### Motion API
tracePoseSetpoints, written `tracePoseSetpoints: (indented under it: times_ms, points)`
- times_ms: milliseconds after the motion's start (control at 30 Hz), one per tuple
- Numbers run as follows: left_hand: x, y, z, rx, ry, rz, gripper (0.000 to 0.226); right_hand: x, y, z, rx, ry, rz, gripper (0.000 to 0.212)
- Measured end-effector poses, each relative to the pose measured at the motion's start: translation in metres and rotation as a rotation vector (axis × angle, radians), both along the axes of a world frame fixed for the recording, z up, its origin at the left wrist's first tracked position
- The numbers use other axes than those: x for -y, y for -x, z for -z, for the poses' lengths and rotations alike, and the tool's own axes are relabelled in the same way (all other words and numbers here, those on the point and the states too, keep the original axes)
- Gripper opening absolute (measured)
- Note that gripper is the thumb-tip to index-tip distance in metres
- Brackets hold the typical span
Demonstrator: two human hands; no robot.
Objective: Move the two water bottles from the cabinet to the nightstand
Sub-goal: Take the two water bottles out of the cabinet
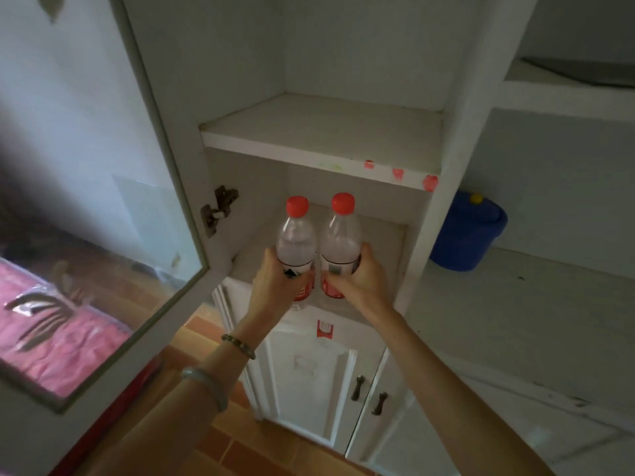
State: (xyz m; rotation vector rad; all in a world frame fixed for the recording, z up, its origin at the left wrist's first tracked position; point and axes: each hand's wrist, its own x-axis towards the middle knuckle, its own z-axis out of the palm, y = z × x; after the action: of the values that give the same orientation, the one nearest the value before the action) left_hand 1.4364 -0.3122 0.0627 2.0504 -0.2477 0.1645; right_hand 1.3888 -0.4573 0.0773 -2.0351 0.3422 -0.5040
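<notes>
Two clear water bottles with red caps and red labels stand upright side by side at the front of the lower shelf of a white cabinet (443, 139). My left hand (275, 280) is wrapped around the left bottle (296, 238) at its label. My right hand (360, 278) grips the right bottle (341, 235) the same way. Whether the bottles rest on the shelf or are lifted just off it, I cannot tell. The nightstand is not in view.
The cabinet's glass door (103, 187) stands open to the left, close to my left arm. An upper shelf (323, 132) sits above the bottles. A blue bucket (467, 231) stands on the counter to the right. Lower cabinet doors with dark handles (357, 388) are below.
</notes>
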Motion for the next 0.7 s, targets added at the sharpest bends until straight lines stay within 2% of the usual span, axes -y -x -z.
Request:
tracePoseSetpoints:
  times_ms: [167,333,500,633,700]
  points:
    - [-0.024,0.056,-0.009,0.035,0.051,-0.044,0.06,-0.022,0.044,-0.001,-0.003,-0.021,-0.117,0.061]
    - [-0.053,0.107,-0.017,0.062,0.018,-0.123,0.065,-0.047,0.087,-0.009,0.014,-0.028,-0.246,0.066]
    - [-0.082,0.149,-0.026,0.073,0.041,-0.181,0.073,-0.071,0.118,-0.021,0.058,-0.025,-0.369,0.062]
    - [-0.105,0.18,-0.033,0.13,0.032,-0.295,0.049,-0.094,0.133,-0.029,0.069,0.009,-0.456,0.059]
    - [-0.121,0.192,-0.034,0.153,0.015,-0.318,0.045,-0.108,0.138,-0.032,0.063,0.012,-0.498,0.057]
